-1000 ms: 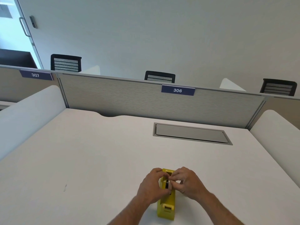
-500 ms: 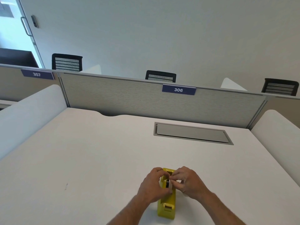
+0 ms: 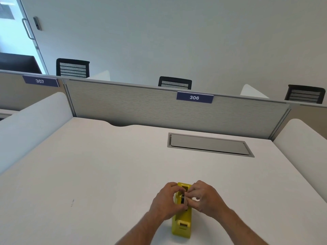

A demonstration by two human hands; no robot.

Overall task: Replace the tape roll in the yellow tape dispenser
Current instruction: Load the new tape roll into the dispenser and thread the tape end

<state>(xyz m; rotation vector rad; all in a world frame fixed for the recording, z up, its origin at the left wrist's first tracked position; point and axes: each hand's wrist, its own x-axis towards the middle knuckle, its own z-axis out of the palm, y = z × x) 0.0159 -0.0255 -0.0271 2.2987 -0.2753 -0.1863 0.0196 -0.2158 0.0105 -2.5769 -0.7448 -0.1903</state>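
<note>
Likely light rigid plastic: left hand [image 3: 165,200] grips yellow tape dispenser [image 3: 182,221]; right hand [image 3: 205,198] pinches dark roll hub [image 3: 182,198], best hold.

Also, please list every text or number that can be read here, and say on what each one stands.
"306": white digits on the dark blue plate on the grey partition behind the desk.
"307": on the same kind of plate, at the left.
The yellow tape dispenser shows no readable text.

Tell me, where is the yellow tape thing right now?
In the head view, the yellow tape dispenser stands on the white desk near its front edge, right of centre, between the left hand and right hand.
</note>
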